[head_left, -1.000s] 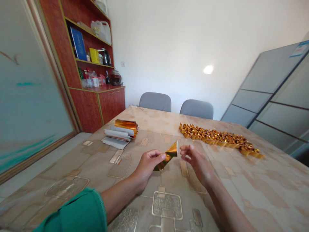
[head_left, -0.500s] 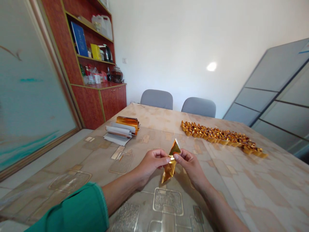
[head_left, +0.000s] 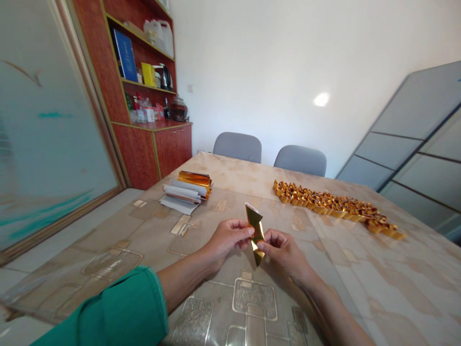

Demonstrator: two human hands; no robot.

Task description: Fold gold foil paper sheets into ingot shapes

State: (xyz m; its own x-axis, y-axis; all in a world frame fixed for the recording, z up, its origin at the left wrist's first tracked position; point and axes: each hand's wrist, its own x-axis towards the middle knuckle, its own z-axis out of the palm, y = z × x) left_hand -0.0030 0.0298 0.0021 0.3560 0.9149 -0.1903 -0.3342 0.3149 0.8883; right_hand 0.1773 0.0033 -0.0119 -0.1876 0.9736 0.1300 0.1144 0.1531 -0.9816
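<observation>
A partly folded piece of gold foil paper [head_left: 257, 234] is held upright between my two hands above the table. Its top and bottom ends come to points. My left hand [head_left: 230, 240] pinches its left edge between thumb and fingers, near the middle. Lower down on the right edge, my right hand [head_left: 284, 252] grips it with thumb and forefinger. The far fingers of both hands are partly hidden. Beyond my left hand lies a stack of loose foil paper sheets [head_left: 185, 192], gold and white sides showing. Rows of folded gold foil pieces [head_left: 327, 202] sit to the right.
A patterned, clear-covered tablecloth [head_left: 151, 250] spreads over the table. Two grey chairs, one left [head_left: 237, 146] and one right [head_left: 300, 160], stand at the far edge. A red-brown shelf cabinet [head_left: 154, 149] is at back left, a grey cabinet [head_left: 392, 129] at right.
The foil paper has turned, its top now leaning left instead of right. My right hand has slid lower along it. The whole view has shifted slightly.
</observation>
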